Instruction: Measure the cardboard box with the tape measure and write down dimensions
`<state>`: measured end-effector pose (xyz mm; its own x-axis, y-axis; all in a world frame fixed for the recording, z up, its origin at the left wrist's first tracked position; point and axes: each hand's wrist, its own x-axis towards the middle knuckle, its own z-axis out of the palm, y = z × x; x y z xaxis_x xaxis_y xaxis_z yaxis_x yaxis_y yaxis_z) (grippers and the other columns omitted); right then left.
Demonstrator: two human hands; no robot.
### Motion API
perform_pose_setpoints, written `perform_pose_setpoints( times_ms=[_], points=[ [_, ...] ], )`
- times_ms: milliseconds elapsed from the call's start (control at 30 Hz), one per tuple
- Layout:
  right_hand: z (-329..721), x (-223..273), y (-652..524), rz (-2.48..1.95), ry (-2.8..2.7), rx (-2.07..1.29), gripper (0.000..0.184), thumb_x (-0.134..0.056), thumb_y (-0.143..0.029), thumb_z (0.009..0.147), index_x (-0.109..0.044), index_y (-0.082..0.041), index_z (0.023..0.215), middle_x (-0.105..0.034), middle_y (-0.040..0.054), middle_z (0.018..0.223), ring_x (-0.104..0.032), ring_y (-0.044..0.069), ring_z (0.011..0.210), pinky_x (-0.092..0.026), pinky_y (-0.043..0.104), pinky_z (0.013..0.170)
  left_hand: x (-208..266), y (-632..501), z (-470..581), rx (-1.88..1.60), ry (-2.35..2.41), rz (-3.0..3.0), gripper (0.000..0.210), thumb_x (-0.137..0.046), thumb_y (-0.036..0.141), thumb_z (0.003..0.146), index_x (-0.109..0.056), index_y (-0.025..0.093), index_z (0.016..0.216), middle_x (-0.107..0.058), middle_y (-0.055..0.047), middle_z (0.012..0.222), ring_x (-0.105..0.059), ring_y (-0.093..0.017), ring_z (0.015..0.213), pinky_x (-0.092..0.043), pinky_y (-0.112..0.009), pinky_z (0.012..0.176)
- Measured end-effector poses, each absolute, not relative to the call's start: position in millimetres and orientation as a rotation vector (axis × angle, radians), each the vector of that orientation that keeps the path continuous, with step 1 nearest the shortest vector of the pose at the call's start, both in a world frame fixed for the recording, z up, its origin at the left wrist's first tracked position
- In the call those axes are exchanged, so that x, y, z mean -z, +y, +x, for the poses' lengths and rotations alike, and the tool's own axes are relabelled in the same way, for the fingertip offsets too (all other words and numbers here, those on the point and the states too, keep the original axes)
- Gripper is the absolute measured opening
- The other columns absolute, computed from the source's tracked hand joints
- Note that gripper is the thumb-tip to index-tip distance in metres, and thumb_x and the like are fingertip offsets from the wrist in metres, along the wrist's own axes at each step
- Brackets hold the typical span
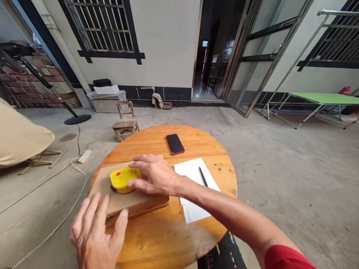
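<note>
A yellow tape measure [121, 181] with a red button lies on a flat brown cardboard box [129, 200] on the round wooden table. My right hand [158, 175] reaches in from the right, its thumb on the near side and its fingers on the far side of the tape measure, gripping its right end. At the box's near left corner is my left hand [97, 228], open with fingers spread and nothing in it; whether its fingertips touch the cardboard I cannot tell. Right of the box are white paper sheets [193, 211] with a black pen [203, 176] on top.
A phone with a red edge [175, 144] lies toward the far side of the wooden table [157, 239]. Beyond are a small wooden chair [125, 121], a fan stand base [77, 119], cables on the concrete floor, an open doorway [209, 74] and a green folding table [322, 98].
</note>
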<state>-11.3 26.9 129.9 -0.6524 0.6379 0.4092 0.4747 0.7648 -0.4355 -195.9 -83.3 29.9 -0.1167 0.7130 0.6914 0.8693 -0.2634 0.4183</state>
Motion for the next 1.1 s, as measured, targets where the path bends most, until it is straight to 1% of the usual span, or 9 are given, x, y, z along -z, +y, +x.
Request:
perform_pose_setpoints(
  times_ms=[100,233,333,467,633,733,833,933,1100],
  points=[
    [51.0,-122.2,25.9,-1.102,-2.29,-0.426,0.027,-0.05,-0.03,0.097,-0.069,-0.017,0.11,-0.072,0.0072,0.108,-0.065,0.02,0.097,-0.047,0.031,0.085,-30.5,-63.7,-214.3,1.304,-1.714,-1.991,0.052,-0.058,0.036,0.09,-0.049,0.026,0.14,-0.039,-0.009,0.153,-0.029,-0.035,0.143,-0.02,-0.053,0.119],
    [139.6,-93.6,15.8,-1.43,-2.393,-0.353,0.031,-0.04,-0.02,0.097,-0.071,-0.018,0.099,-0.072,0.0045,0.085,-0.064,0.016,0.072,-0.042,0.025,0.064,-34.2,-43.9,-234.9,1.248,-1.659,-2.047,0.045,-0.056,0.034,0.091,-0.052,0.029,0.136,-0.038,-0.003,0.155,-0.025,-0.034,0.145,-0.019,-0.052,0.12],
    [178.8,-69.5,-0.3,-1.487,-2.47,-0.286,0.03,-0.044,-0.008,0.09,-0.071,-0.017,0.097,-0.07,0.0092,0.091,-0.06,0.016,0.067,-0.034,0.026,0.058,-41.4,-53.3,-220.9,1.314,-1.726,-1.882,0.052,-0.06,0.035,0.09,-0.048,0.028,0.141,-0.035,0.0,0.156,-0.03,-0.034,0.143,-0.022,-0.052,0.12],
    [190.5,-50.7,-13.9,-1.419,-2.726,-0.118,0.03,-0.046,0.0,0.084,-0.068,-0.019,0.094,-0.064,0.0086,0.096,-0.054,0.013,0.062,-0.03,0.026,0.056,-50.1,-89.4,-158.5,1.554,-1.708,-1.618,0.054,-0.065,0.024,0.087,-0.051,0.023,0.139,-0.05,-0.008,0.145,-0.049,-0.032,0.13,-0.034,-0.051,0.113],
    [190.6,-41.2,-10.4,-1.229,-2.921,-0.02,0.026,-0.045,0.002,0.084,-0.062,-0.017,0.084,-0.063,0.0091,0.099,-0.057,0.016,0.069,-0.036,0.028,0.06,-39.2,-97.2,-83.6,1.276,-1.437,-2.359,0.036,-0.054,0.014,0.089,-0.059,0.021,0.124,-0.058,-0.011,0.132,-0.053,-0.029,0.123,-0.047,-0.048,0.1],
    [199.7,-39.1,-11.7,-1.211,-2.836,-0.011,0.025,-0.041,-0.002,0.089,-0.061,-0.017,0.094,-0.065,0.0114,0.108,-0.06,0.017,0.068,-0.039,0.028,0.059,-27.5,-79.5,-60.1,1.064,-1.476,-2.584,0.032,-0.047,0.012,0.09,-0.06,0.018,0.118,-0.057,-0.012,0.133,-0.05,-0.028,0.126,-0.049,-0.048,0.1],
    [212.5,-42.9,-20.2,-1.326,-2.467,-0.137,0.019,-0.041,-0.014,0.096,-0.057,-0.017,0.104,-0.069,0.0071,0.089,-0.063,0.017,0.066,-0.041,0.028,0.058,-21.4,-63.0,-42.0,0.836,-1.517,-2.735,0.033,-0.046,0.013,0.09,-0.06,0.016,0.12,-0.053,-0.013,0.14,-0.045,-0.029,0.133,-0.046,-0.05,0.104],
    [222.2,-53.8,-32.7,-1.428,-2.059,-0.319,0.013,-0.045,-0.024,0.096,-0.058,-0.02,0.099,-0.067,0.0027,0.076,-0.062,0.017,0.063,-0.042,0.027,0.058,-19.7,-53.2,-23.8,0.593,-1.545,-2.858,0.039,-0.051,0.017,0.09,-0.057,0.016,0.129,-0.044,-0.013,0.149,-0.036,-0.032,0.14,-0.041,-0.055,0.109],
    [229.5,-67.4,-48.6,-1.399,-1.765,-0.636,0.031,-0.04,-0.041,0.099,-0.064,-0.023,0.093,-0.065,0.0041,0.086,-0.06,0.016,0.068,-0.046,0.027,0.059,-11.4,-47.3,-7.3,0.424,-1.52,-2.988,0.042,-0.052,0.033,0.095,-0.051,0.023,0.136,-0.038,-0.01,0.154,-0.027,-0.032,0.145,-0.029,-0.057,0.115]
  ],
)
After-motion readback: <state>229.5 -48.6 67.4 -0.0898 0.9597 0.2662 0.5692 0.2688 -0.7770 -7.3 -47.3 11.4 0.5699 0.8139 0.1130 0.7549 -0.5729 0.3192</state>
